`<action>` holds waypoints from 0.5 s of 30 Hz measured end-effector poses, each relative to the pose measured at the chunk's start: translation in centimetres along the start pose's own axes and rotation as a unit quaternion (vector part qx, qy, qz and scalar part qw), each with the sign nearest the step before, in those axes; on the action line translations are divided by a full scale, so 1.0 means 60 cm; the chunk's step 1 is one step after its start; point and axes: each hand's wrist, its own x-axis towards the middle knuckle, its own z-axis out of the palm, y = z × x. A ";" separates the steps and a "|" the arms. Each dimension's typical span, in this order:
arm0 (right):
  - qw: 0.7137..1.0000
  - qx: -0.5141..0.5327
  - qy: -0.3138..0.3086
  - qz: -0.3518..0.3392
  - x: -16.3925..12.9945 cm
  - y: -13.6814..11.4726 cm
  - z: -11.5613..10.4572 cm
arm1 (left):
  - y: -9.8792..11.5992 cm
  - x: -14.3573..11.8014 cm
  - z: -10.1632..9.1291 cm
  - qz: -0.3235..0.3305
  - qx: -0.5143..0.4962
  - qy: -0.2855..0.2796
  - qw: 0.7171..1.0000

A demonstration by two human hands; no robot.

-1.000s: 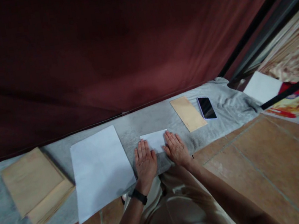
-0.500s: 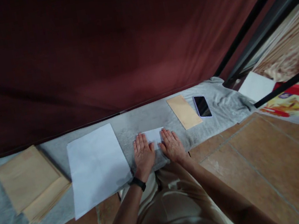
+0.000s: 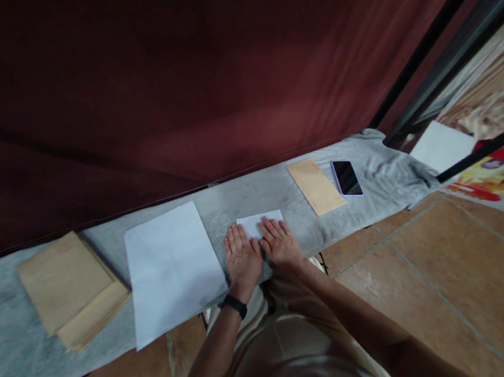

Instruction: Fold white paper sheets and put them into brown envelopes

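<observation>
A small folded white paper [image 3: 258,221] lies on a grey cloth [image 3: 244,199] spread over the floor. My left hand [image 3: 241,258] rests flat on its left part, fingers straight and together, a black band on the wrist. My right hand [image 3: 280,243] presses flat on its right part, close beside the left hand. Most of the paper is hidden under my palms; only its far edge shows.
A stack of white sheets [image 3: 171,269] lies to the left, a pile of brown envelopes [image 3: 71,286] further left. To the right are one brown envelope [image 3: 316,185] and a phone [image 3: 346,177]. A dark red curtain [image 3: 212,72] hangs behind. Tiled floor [image 3: 444,284] is at right.
My right hand has slid left across the folded paper, closing the gap to my left hand. The view has shifted slightly.
</observation>
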 end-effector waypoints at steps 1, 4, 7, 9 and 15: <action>1.000 -0.003 0.003 0.004 -0.001 0.003 0.000 | 0.000 0.000 0.001 0.000 -0.001 0.002 1.000; 1.000 -0.008 0.013 0.012 -0.008 0.024 -0.003 | -0.002 -0.002 0.001 -0.003 -0.005 0.014 1.000; 1.000 -0.014 0.020 0.016 -0.014 0.046 -0.010 | -0.006 -0.002 -0.001 -0.005 -0.025 0.023 0.999; 0.999 -0.017 0.020 0.018 -0.016 0.053 -0.012 | -0.011 -0.001 -0.003 -0.005 -0.049 0.021 0.999; 0.999 -0.022 0.023 0.021 -0.014 0.050 -0.013 | -0.033 0.028 0.006 -0.048 -0.178 0.014 0.983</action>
